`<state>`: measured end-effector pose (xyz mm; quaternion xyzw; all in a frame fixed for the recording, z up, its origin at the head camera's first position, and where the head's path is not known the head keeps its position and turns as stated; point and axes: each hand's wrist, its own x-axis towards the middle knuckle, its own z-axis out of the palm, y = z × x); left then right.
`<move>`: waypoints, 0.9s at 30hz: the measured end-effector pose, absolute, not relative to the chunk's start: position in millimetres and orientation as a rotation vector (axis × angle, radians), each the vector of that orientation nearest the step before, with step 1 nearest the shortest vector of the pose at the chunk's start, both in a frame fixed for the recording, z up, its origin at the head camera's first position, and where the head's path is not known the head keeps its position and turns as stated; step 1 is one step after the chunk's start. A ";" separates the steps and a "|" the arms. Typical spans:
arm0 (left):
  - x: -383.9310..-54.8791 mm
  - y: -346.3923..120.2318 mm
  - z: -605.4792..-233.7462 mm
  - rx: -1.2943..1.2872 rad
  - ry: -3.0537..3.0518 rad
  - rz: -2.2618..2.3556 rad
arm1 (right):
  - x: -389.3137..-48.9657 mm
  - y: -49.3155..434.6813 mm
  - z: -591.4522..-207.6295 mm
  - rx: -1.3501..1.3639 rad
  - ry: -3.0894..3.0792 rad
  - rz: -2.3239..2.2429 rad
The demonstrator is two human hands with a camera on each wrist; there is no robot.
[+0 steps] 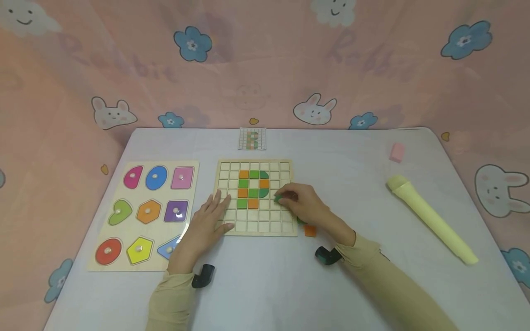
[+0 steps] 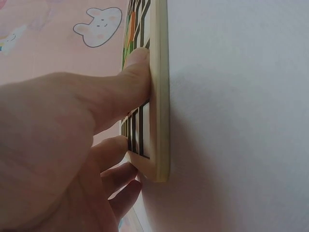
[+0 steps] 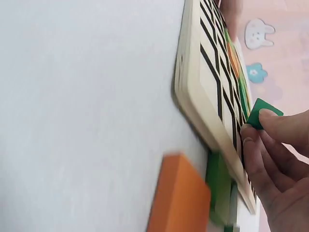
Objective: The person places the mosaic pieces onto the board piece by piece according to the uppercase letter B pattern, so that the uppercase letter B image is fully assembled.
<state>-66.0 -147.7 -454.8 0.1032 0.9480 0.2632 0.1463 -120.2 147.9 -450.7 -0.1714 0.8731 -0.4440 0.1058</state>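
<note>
A wooden grid board (image 1: 285, 227) lies in the middle of the table, with orange and green tiles set in several of its squares. My left hand (image 1: 203, 225) rests along the board's left side, fingers spread; in the left wrist view its thumb (image 2: 137, 72) presses on the frame. Over the right part of the grid, my right hand (image 1: 304, 202) pinches a small green tile (image 3: 260, 111) between thumb and fingertips. Beside the board's right edge lie an orange tile (image 1: 310, 231) and a green tile (image 3: 219, 186), partly covered by the right hand in the head view.
To the left is a knobbed shape puzzle (image 1: 124, 232), overlapped by the left forearm. A small patterned card (image 1: 252, 139) lies behind the grid. A pale yellow stick (image 1: 432, 218) and a pink block (image 1: 397, 152) are at the right. Black devices (image 1: 203, 276) sit at both wrists.
</note>
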 end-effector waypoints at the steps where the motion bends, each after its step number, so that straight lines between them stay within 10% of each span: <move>1: -65.9 -147.8 -454.7 0.297 2.729 0.758 | -121.0 144.0 -451.6 -0.519 2.572 -1.311; 27: -65.0 -146.5 -451.9 0.296 2.729 0.764 | -125.5 111.0 -457.9 -0.594 2.747 -1.135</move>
